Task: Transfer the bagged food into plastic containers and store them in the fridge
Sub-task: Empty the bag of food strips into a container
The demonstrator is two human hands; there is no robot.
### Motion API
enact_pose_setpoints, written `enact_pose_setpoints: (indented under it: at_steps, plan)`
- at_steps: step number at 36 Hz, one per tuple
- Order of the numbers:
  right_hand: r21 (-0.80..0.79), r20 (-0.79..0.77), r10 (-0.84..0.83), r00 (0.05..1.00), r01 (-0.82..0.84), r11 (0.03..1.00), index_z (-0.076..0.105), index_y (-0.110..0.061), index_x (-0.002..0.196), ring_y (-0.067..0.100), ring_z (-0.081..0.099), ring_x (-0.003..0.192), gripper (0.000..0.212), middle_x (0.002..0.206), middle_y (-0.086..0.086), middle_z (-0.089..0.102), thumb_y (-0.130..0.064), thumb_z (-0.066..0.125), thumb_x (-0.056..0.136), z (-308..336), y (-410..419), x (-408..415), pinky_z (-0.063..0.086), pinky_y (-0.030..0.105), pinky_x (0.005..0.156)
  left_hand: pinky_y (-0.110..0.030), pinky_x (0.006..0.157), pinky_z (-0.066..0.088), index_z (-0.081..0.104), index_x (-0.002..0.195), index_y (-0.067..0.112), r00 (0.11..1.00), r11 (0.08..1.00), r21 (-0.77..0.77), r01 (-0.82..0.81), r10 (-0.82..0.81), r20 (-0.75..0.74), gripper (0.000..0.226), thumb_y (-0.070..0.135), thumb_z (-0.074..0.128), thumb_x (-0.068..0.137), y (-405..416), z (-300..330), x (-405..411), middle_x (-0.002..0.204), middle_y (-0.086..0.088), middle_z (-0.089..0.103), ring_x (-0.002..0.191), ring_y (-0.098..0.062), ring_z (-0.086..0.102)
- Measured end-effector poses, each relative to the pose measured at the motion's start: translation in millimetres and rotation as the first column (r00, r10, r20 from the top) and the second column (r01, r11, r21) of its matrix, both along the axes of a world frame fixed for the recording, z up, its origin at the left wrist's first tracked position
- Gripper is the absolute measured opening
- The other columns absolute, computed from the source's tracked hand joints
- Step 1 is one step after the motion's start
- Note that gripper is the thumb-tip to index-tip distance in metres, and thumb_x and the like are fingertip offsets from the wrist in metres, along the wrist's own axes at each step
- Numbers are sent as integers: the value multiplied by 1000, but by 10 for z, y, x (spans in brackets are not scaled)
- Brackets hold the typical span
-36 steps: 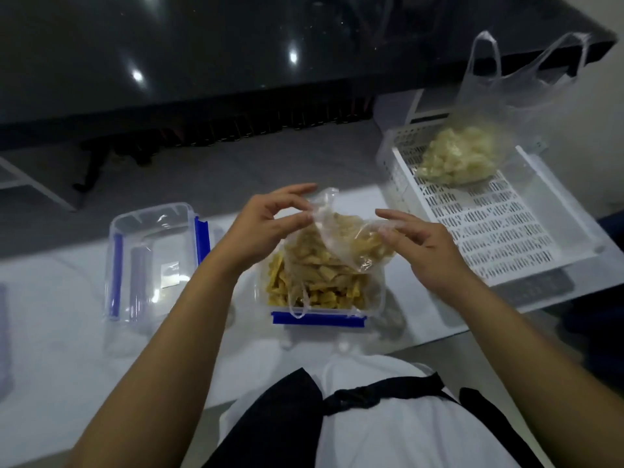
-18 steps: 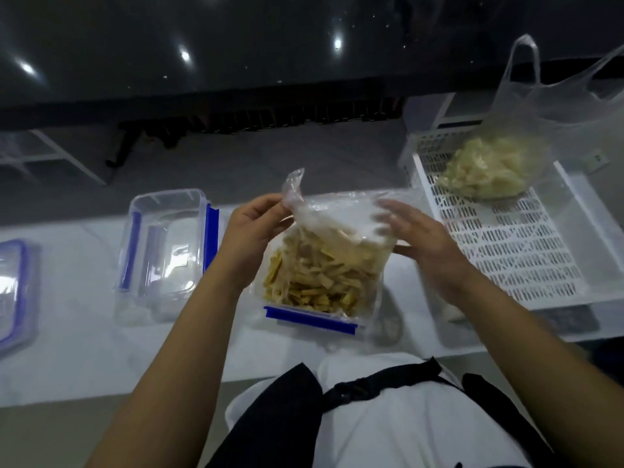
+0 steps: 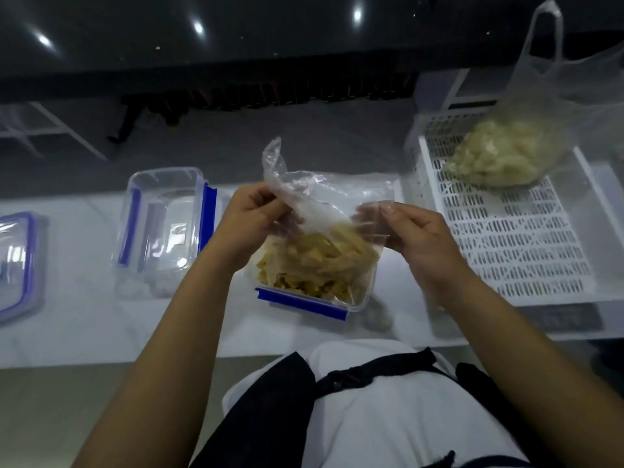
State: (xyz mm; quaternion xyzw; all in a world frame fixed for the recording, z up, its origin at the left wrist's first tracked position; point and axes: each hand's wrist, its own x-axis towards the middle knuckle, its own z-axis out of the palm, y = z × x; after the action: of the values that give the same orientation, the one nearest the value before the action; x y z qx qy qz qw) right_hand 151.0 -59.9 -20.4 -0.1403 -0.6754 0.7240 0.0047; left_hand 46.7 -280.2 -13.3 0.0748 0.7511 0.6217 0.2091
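Observation:
A clear plastic bag [image 3: 314, 194] of yellow strip-shaped food [image 3: 324, 261] sits inside a clear container with a blue clip [image 3: 300, 304] on the white counter. My left hand [image 3: 250, 221] pinches the bag's left top edge. My right hand [image 3: 415, 238] pinches its right top edge, so the bag's mouth is spread between both hands. A second clear bag of pale food chunks [image 3: 499, 157] lies in the white perforated tray [image 3: 526, 251] at the right.
An upturned clear container with blue clips [image 3: 162, 228] stands left of my hands. Another blue-rimmed lid or container [image 3: 17, 265] shows at the far left edge. A dark glossy surface [image 3: 236, 45] runs along the back. The counter's front edge is just before my body.
My hands moved from the bag's knotted top to its two sides and pulled the mouth apart. The view shifted, bringing the far-left container into sight.

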Motion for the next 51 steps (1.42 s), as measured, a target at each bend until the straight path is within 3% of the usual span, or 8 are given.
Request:
enact_pose_setpoints:
  at_steps: [4,9,15,20,24,33,43,51]
  plan:
    - [-4,42,-36,998,36,999,73,-29,110,11,66,113,22,119,-6,72,-24,54,101,-154,-2,0,53,28,94,-34,84,60,74,104,23,996,994,-50,-93,93,6,17,18,58,100,-30,-140,98,95,1,77,92,-19,72]
    - [80,47,32,998,-36,996,74,-34,103,-2,66,102,23,105,-15,75,-19,57,100,-221,-31,5,49,10,80,-12,72,54,72,110,24,1000,993,-114,10,-13,-26,16,22,61,99,22,-127,176,98,11,76,93,-1,70]
    - [18,-82,6,997,-4,1000,74,-15,110,19,71,102,23,106,3,76,-18,53,101,-34,-23,-43,56,29,91,-32,78,61,71,104,10,982,986,81,-146,154,-107,17,9,54,101,7,25,152,86,-4,75,83,-22,74]
    - [135,19,30,999,-32,990,74,-31,111,10,66,109,22,111,-10,74,-28,55,101,-159,-32,-79,54,37,98,-33,79,60,73,107,11,980,983,18,-181,182,-83,17,16,57,101,-37,-32,142,88,-3,75,86,-21,73]
    - [174,1,42,999,-42,984,74,-25,111,3,65,108,21,111,-11,73,-25,56,100,-128,-16,-89,50,20,88,-31,75,60,71,108,5,977,981,82,-176,184,-108,19,14,57,100,-30,11,200,87,-6,74,83,-22,74]
    - [160,11,5,1000,-7,987,70,-39,106,5,64,112,19,109,-17,72,-28,55,101,-87,8,-95,49,40,105,-36,73,62,67,110,-2,969,953,215,-212,233,-81,20,11,55,101,-11,96,239,85,-6,71,82,-22,71]
    - [275,0,134,991,-129,953,73,-23,110,3,69,98,17,101,-10,75,-22,62,96,-27,-91,-70,53,18,83,-38,74,63,69,109,2,941,901,310,-304,335,-50,19,13,57,101,-120,131,226,86,-5,70,81,-17,68]
    - [180,-23,-23,999,27,983,73,-14,104,24,75,89,21,107,6,74,-18,52,101,34,-196,-119,60,33,81,-26,81,58,74,107,12,990,985,118,-127,133,-48,15,13,64,96,-179,-74,198,95,-4,77,93,-16,73]
